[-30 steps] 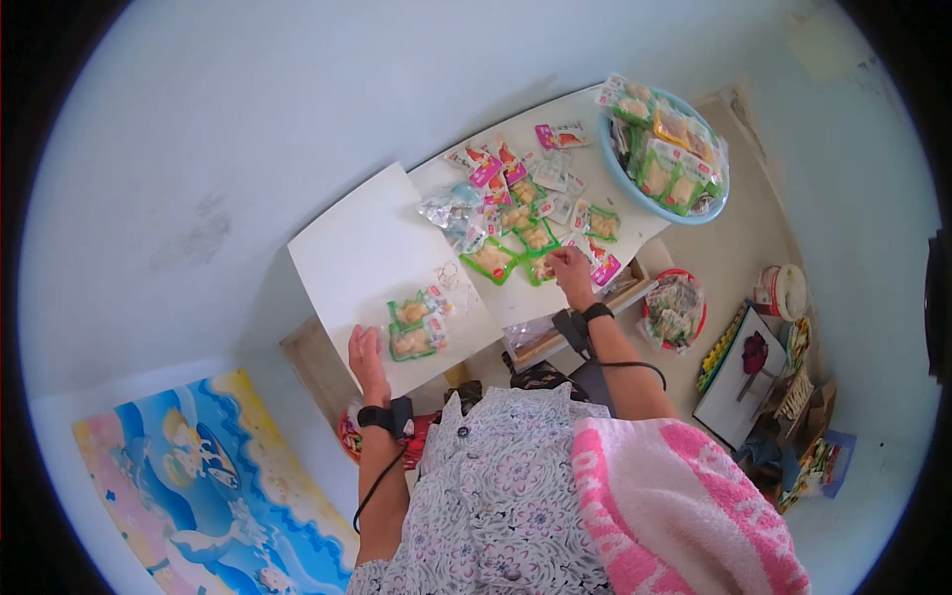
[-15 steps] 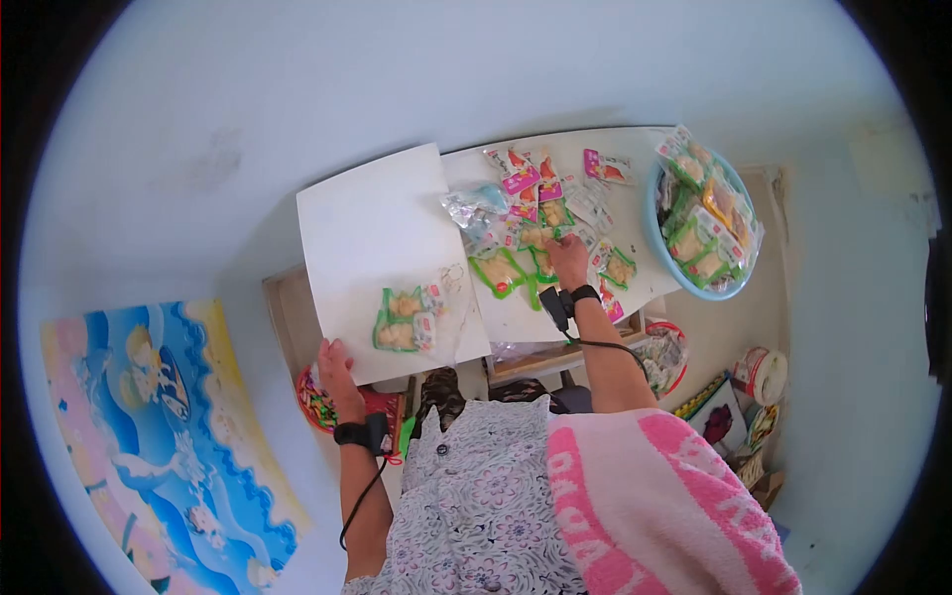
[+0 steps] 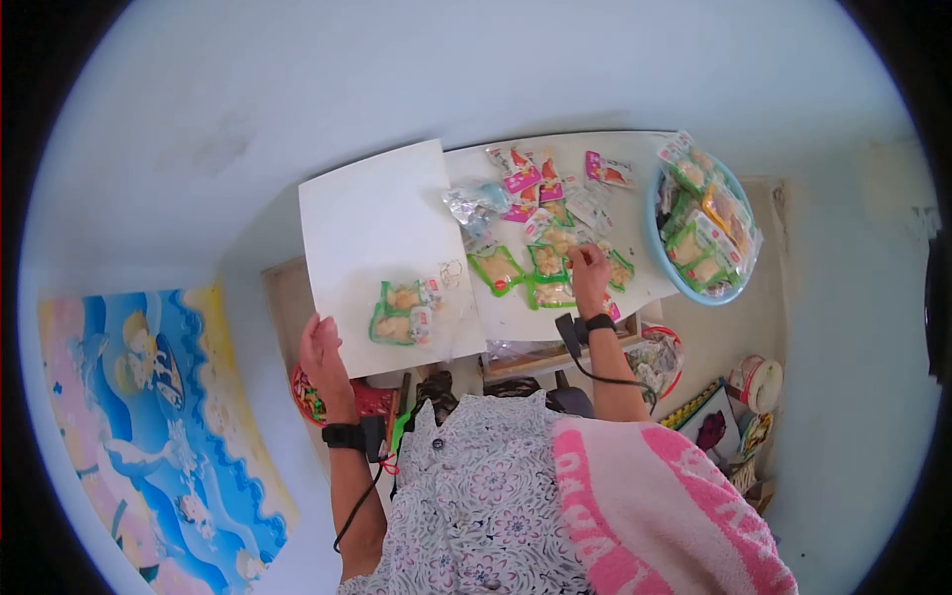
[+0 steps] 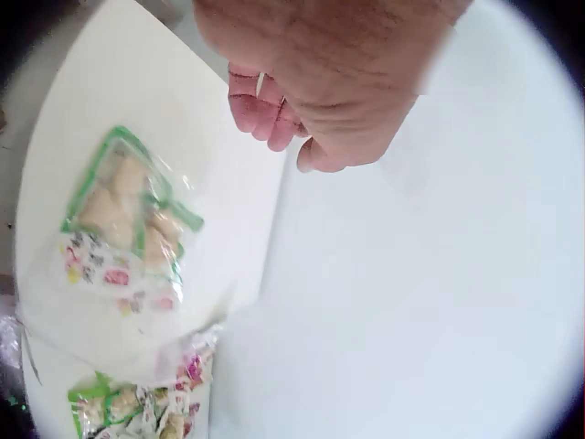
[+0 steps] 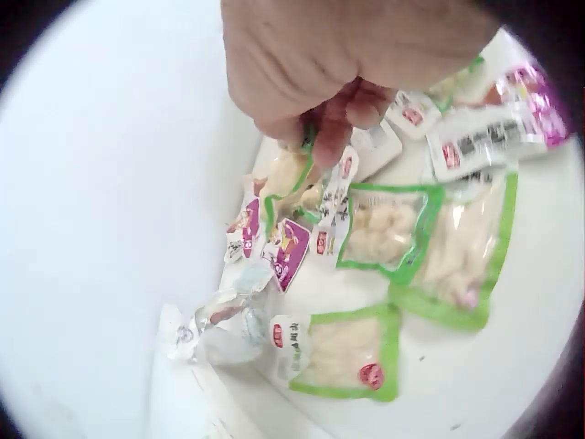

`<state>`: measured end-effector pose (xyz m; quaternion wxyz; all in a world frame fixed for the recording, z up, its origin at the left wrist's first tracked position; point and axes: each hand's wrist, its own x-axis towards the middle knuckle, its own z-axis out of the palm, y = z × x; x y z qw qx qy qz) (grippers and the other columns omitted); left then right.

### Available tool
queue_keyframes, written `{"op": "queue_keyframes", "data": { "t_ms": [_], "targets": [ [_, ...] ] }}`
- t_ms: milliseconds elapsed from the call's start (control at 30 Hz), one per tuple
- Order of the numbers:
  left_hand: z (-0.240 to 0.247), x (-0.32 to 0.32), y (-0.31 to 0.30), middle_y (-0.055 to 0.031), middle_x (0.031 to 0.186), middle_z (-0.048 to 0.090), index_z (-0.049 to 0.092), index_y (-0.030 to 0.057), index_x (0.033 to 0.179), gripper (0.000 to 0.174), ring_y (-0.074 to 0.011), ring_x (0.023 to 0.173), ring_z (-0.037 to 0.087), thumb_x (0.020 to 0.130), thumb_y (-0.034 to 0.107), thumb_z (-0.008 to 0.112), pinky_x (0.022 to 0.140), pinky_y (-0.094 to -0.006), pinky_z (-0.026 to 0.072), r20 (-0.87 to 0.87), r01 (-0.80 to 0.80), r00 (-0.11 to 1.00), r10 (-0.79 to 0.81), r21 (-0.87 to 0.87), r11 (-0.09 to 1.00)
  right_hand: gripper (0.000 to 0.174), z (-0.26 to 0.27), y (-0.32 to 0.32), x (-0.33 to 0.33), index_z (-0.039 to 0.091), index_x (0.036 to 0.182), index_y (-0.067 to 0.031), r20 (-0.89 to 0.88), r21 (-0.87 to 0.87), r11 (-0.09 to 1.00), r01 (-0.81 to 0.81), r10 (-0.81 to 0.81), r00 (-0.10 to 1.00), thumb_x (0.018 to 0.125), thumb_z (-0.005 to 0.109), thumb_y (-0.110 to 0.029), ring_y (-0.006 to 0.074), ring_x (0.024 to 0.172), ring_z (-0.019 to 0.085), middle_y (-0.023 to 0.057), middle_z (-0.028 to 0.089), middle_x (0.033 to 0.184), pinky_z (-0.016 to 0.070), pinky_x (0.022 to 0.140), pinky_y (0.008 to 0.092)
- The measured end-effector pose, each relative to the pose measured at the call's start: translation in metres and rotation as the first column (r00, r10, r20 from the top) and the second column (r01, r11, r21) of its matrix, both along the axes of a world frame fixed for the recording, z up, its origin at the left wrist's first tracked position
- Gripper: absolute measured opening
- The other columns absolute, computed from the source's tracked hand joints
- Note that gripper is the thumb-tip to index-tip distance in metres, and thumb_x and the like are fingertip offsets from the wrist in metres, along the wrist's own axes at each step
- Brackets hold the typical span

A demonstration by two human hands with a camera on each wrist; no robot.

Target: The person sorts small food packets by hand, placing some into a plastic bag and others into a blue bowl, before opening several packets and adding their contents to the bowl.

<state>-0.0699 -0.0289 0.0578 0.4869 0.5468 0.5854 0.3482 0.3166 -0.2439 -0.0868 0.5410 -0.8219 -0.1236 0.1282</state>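
My right hand [image 3: 592, 273] is over the spread of snack packets on the table's right part. In the right wrist view its thumb and fingers pinch the edge of a green-edged packet [image 5: 286, 178] with pale contents. Below that hand lie more green-edged packets [image 5: 384, 229] and a purple-and-white packet [image 5: 288, 253]. My left hand [image 3: 325, 362] hangs at the table's left edge, fingers loosely bent and holding nothing. Right of it, a clear bag with two green-edged packets [image 3: 397, 327] lies on the white board [image 3: 372, 223].
A blue basin [image 3: 653, 233] heaped with packets stands at the table's right end. Crumpled clear plastic [image 3: 476, 206] lies mid-table. Below are an open drawer [image 3: 511, 365], a red-rimmed basket [image 3: 659, 362] and a white tub [image 3: 756, 384]. A wall rises behind the table.
The head view has turned, shifting the scene. My right hand reached down among the packets, and now holds one pinched, a little farther right. The left hand remains by the table's left edge.
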Motion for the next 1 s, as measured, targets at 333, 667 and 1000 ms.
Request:
{"op": "queue_keyframes", "data": {
  "t_ms": [333, 667, 1000],
  "targets": [
    [0.075, 0.107, -0.028, -0.0142, 0.117, 0.066, 0.056, -0.0013, 0.132, 0.068, -0.021, 0.105, 0.064, 0.078, 0.03, 0.083, 0.087, -0.0347, 0.0514, -0.021, 0.906, 0.424, -0.905, 0.005, 0.424, 0.008, 0.19, 0.0, -0.081, 0.066, 0.094, -0.0032, 0.181, 0.002, 0.671, -0.742, 0.729, 0.66, 0.087, 0.069, -0.007, 0.0146, 0.076, 0.059, 0.003, 0.064, 0.084, 0.0479, 0.066, 0.0294],
    [0.055, 0.059, -0.024, -0.0072, 0.111, 0.068, 0.06, -0.001, 0.118, 0.038, -0.0161, 0.096, 0.067, 0.085, 0.008, 0.076, 0.086, -0.0307, 0.054, 0.586, 0.757, 0.61, -0.534, -0.231, 0.611, 0.037, 0.229, 0.034, -0.185, 0.062, 0.12, -0.0046, -0.064, 0.291, 0.848, -0.443, 0.479, 0.875, 0.088, 0.074, -0.016, 0.0119, 0.087, 0.064, 0.0041, 0.069, 0.094, 0.0495, 0.071, 0.0268],
    [0.051, 0.055, -0.045, -0.0044, 0.103, 0.068, 0.06, 0.0037, 0.111, 0.033, -0.0133, 0.089, 0.067, 0.085, 0.012, 0.078, 0.078, -0.0264, 0.0547, 0.697, 0.639, 0.658, -0.285, -0.317, 0.701, 0.019, 0.184, 0.031, -0.255, 0.065, 0.108, -0.0046, -0.372, 0.52, 0.854, -0.028, 0.255, 0.892, 0.093, 0.069, -0.015, 0.0033, 0.076, 0.058, -0.0029, 0.066, 0.089, 0.046, 0.065, 0.0209]
  ]
}}
